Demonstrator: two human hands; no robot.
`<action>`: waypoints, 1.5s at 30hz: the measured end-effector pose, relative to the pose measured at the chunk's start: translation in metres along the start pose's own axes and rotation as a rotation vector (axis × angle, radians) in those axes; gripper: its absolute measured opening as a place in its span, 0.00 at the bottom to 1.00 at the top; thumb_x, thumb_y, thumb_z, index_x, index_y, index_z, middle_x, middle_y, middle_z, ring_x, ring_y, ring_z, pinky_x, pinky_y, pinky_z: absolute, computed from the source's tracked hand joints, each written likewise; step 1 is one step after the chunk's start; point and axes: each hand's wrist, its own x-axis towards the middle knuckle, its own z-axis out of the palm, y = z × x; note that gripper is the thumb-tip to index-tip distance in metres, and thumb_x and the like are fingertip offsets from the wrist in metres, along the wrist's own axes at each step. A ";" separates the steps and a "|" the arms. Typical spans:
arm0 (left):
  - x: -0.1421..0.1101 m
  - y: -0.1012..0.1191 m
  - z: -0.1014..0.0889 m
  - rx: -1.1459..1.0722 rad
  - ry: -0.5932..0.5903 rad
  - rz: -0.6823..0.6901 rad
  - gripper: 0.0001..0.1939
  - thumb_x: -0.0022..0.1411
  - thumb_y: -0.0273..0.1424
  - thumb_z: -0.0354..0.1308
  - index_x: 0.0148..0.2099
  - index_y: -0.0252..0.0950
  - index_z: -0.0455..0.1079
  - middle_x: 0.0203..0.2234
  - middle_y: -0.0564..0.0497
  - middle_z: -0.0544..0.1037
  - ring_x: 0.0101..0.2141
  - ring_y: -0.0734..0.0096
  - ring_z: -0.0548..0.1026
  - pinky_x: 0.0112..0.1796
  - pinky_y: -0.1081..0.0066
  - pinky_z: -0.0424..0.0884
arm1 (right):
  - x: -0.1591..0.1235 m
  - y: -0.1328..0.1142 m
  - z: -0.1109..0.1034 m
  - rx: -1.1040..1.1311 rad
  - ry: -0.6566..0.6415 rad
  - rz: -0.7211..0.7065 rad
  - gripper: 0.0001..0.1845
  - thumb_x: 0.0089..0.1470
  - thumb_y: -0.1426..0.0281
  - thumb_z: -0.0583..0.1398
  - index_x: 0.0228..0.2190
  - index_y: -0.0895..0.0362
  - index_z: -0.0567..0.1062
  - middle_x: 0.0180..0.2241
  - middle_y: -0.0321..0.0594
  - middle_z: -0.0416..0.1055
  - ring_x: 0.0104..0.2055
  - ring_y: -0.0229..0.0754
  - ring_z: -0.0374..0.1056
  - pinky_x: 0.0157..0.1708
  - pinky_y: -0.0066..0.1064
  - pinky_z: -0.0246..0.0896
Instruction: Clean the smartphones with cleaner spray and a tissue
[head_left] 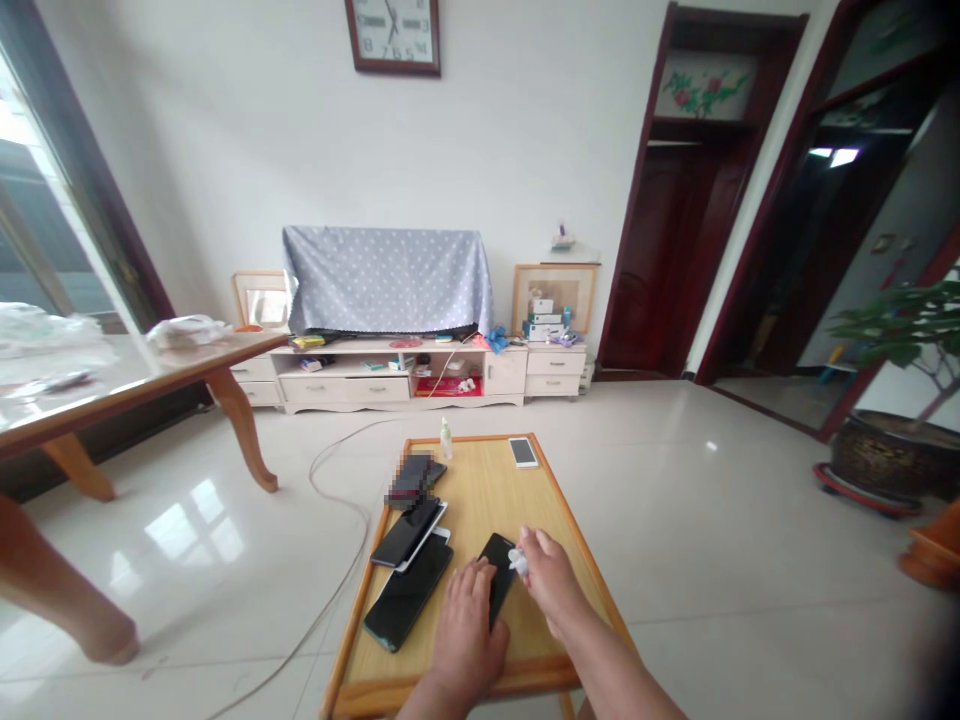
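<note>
Low wooden table (480, 500) on a tiled floor (675, 520), with a small bottle (446, 440) standing at its far edge. Your left hand (466, 620) lay flat and open across the lower end of a black phone (498, 575), fingers spread, pinning it down without closing round it. Your right hand (550, 580) was pinched shut on a white tissue (517, 562), which touched the phone's upper part. That phone sat toward the table's near edge, dark and unlit, just right of a row of black phones (407, 600).
</note>
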 end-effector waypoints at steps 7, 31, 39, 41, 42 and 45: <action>-0.011 0.024 -0.022 -0.053 0.138 0.009 0.24 0.65 0.37 0.57 0.61 0.38 0.63 0.52 0.40 0.75 0.54 0.55 0.73 0.54 0.52 0.71 | -0.024 0.001 0.004 -0.098 -0.012 -0.083 0.29 0.61 0.42 0.52 0.28 0.54 0.70 0.23 0.35 0.68 0.26 0.41 0.65 0.28 0.30 0.60; -0.077 0.077 -0.098 -0.369 0.072 -0.179 0.14 0.69 0.41 0.50 0.42 0.38 0.72 0.34 0.49 0.78 0.35 0.68 0.76 0.38 0.70 0.69 | -0.141 -0.012 0.014 -0.074 -0.272 -0.072 0.32 0.55 0.39 0.57 0.28 0.57 0.73 0.20 0.31 0.63 0.22 0.36 0.57 0.22 0.27 0.49; -0.060 0.073 -0.063 -0.325 0.049 -0.280 0.19 0.72 0.40 0.45 0.33 0.38 0.68 0.27 0.52 0.74 0.30 0.69 0.72 0.33 0.71 0.65 | -0.131 0.002 -0.007 0.067 -0.211 0.007 0.30 0.54 0.45 0.63 0.48 0.55 0.73 0.31 0.34 0.71 0.24 0.35 0.60 0.23 0.25 0.54; -0.055 0.074 -0.058 -0.314 0.028 -0.253 0.18 0.73 0.40 0.44 0.35 0.38 0.69 0.29 0.51 0.76 0.32 0.69 0.74 0.35 0.71 0.67 | -0.125 0.004 -0.013 0.098 -0.250 -0.007 0.26 0.54 0.47 0.63 0.43 0.55 0.75 0.31 0.35 0.71 0.26 0.35 0.62 0.25 0.25 0.57; -0.052 0.074 -0.057 -0.306 0.015 -0.234 0.18 0.73 0.39 0.44 0.37 0.38 0.70 0.30 0.51 0.77 0.34 0.69 0.75 0.37 0.71 0.68 | -0.120 0.006 -0.015 0.091 -0.249 -0.016 0.24 0.55 0.48 0.63 0.38 0.56 0.75 0.29 0.34 0.70 0.26 0.35 0.62 0.25 0.25 0.57; -0.044 0.067 -0.055 -0.255 -0.008 -0.190 0.15 0.72 0.39 0.46 0.43 0.39 0.72 0.37 0.49 0.78 0.40 0.67 0.76 0.43 0.68 0.69 | -0.101 0.012 -0.023 0.065 -0.133 0.011 0.25 0.55 0.45 0.60 0.28 0.55 0.70 0.21 0.29 0.63 0.20 0.33 0.55 0.20 0.25 0.50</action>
